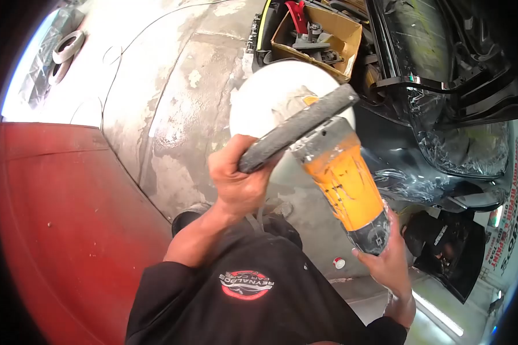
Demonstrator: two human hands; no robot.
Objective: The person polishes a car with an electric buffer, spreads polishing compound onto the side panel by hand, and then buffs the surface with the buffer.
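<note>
A yellow and black rotary polisher [348,187] is held up in front of my body, tilted across the view. Its big round white pad [250,100] faces away from me. My left hand [236,181] is closed around the lower end of the worn black bar handle [299,127]. At the black rear end of the polisher's body, my right hand [388,247] is wrapped on from the right side. Part of the right hand's fingers is hidden behind the tool.
A red panel [69,213] stands at left. Cardboard box [345,46] with tools sits beyond the pad. To the right is a dark car body [397,144], partly covered in plastic film. A cable [121,54] crosses the concrete floor. A small can [339,263] lies below the polisher.
</note>
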